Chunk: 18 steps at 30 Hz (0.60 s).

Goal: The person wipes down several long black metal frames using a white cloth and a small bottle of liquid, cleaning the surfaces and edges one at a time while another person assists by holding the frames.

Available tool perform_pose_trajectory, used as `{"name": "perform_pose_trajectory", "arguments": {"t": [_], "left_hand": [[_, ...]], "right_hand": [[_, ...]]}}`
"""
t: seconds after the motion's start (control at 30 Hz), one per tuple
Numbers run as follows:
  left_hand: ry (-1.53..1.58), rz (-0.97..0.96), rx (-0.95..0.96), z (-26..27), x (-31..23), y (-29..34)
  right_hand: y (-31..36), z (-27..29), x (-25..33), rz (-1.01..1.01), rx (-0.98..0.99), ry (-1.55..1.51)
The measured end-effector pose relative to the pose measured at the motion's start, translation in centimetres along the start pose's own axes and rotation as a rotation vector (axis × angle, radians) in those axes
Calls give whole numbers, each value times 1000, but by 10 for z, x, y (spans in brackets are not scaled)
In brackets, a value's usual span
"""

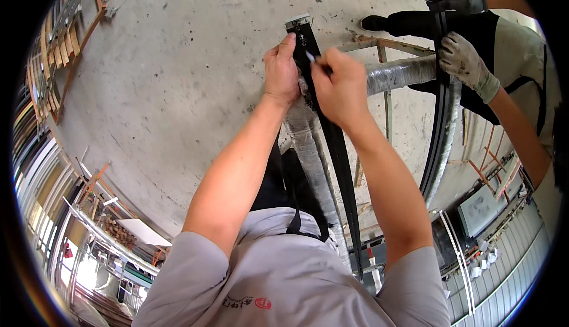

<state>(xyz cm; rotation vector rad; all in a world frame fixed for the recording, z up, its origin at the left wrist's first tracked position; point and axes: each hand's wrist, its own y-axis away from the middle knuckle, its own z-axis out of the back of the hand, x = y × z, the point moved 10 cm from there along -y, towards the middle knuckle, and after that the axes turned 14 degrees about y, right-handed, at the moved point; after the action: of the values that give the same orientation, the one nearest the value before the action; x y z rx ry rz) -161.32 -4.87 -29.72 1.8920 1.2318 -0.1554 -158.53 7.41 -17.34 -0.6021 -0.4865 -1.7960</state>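
A long black profile (335, 143) runs from near my body away to its far end, where a silvery metal piece (297, 21) shows. My left hand (283, 71) is closed around the profile's left edge close to that end, thumb pointing along it. Over the profile's face, my right hand (344, 87) grips a small tool with a pale pointed tip (310, 57); most of it is hidden in my fist, so its kind is unclear. Dark crumbs (308, 93) lie beside the profile, next to my left hand. Beneath runs a support bar wrapped in clear film (309, 149).
On the right, a co-worker's gloved hands (462, 57) hold another black profile (440, 102). A film-wrapped crossbar (400, 75) joins the frame between us. Racks of long profiles (35, 143) line the left side. Grey concrete floor (178, 60) lies around.
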Motion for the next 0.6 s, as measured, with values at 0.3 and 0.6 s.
{"name": "perform_pose_trajectory", "arguments": {"t": [0.3, 0.6], "left_hand": [[-36, 71, 37, 2, 5, -2], [38, 122, -38, -2, 14, 0]], "right_hand": [[-28, -2, 12, 71, -80, 92], [-57, -8, 6, -55, 43, 49]]}}
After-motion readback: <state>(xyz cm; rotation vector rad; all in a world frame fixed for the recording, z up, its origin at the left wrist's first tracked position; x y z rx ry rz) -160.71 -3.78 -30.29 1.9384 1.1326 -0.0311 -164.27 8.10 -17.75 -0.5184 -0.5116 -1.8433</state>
